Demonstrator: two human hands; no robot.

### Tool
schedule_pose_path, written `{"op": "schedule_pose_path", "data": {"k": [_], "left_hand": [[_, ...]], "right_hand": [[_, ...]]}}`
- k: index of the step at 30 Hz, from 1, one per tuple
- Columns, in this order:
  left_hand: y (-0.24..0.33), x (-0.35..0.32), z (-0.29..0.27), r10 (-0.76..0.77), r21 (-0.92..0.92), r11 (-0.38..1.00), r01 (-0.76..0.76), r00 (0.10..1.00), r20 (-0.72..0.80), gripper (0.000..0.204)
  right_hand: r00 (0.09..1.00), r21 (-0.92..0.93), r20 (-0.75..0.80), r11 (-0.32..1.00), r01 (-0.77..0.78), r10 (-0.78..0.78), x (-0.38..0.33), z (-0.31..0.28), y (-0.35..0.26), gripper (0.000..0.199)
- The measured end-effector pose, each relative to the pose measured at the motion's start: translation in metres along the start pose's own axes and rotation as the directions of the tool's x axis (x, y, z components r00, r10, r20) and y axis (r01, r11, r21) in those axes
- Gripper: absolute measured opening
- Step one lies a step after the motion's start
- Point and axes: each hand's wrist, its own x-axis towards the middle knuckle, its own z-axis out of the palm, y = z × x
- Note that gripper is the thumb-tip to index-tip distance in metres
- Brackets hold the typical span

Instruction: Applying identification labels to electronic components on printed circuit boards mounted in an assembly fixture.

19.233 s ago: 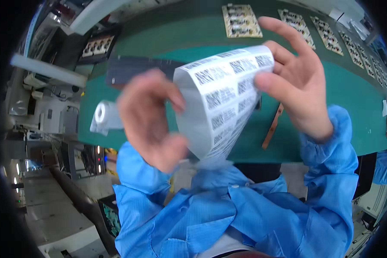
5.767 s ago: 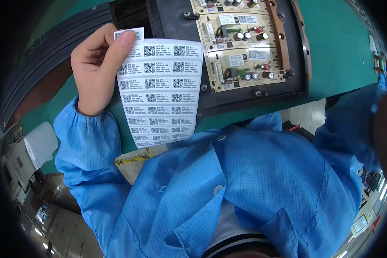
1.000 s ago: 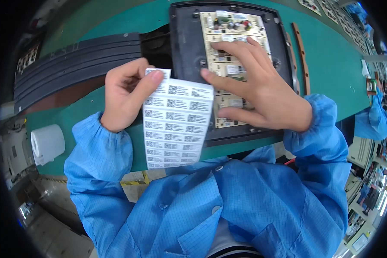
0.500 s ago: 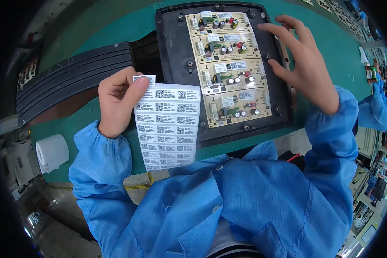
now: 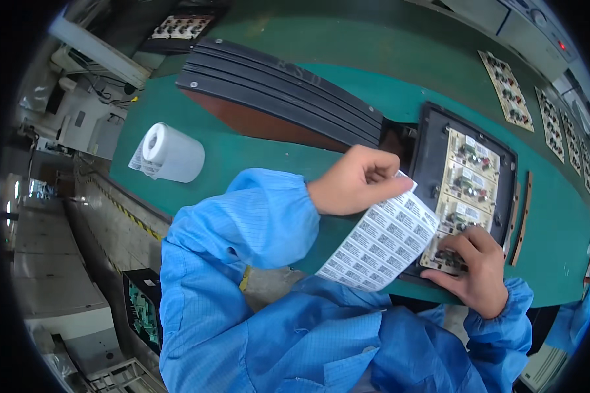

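Observation:
My left hand (image 5: 356, 181) pinches the top corner of a white sheet of small printed code labels (image 5: 381, 243), which hangs down over the table's near edge. My right hand (image 5: 473, 270) rests with its fingers pressed on the near end of the circuit boards (image 5: 464, 185) that lie in a black tray (image 5: 434, 153) on the green table (image 5: 262, 154). Both arms wear blue sleeves. The sheet covers the tray's near left corner.
A roll of white labels (image 5: 171, 152) lies at the left of the table. A black ribbed belt guide (image 5: 278, 85) runs across the back. More circuit boards (image 5: 505, 90) lie at the far right, and a brown strip (image 5: 522, 217) lies right of the tray.
My view has swung left and tilted. My right hand came from the tray's far right edge down to the boards' near end. My left hand still holds the label sheet.

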Motion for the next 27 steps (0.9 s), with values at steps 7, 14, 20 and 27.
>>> {"op": "schedule_pose_path", "data": {"k": [7, 14, 20, 27], "left_hand": [[-0.006, 0.001, -0.001, 0.048, 0.026, 0.999, -0.048, 0.999, 0.001, 0.032], [0.001, 0.000, 0.004, 0.004, -0.043, 0.999, -0.005, 1.000, -0.016, 0.029], [-0.004, -0.002, -0.002, 0.006, -0.002, 1.000, -0.006, 1.000, 0.001, 0.030], [0.004, -0.005, 0.007, 0.226, 0.091, 0.972, -0.219, 0.971, -0.082, 0.030]], "right_hand": [[0.952, 0.128, -0.284, 0.979, 0.160, -0.118, 0.002, -0.048, -0.018, 0.045], [0.949, -0.041, -0.238, 0.978, 0.205, -0.208, 0.171, -0.073, 0.077, 0.037], [0.997, -0.180, -0.071, 0.984, -0.004, -0.009, 0.265, -0.039, 0.133, 0.042], [0.956, 0.157, -0.160, 0.950, 0.269, -0.244, 0.165, -0.038, 0.061, 0.040]]}}
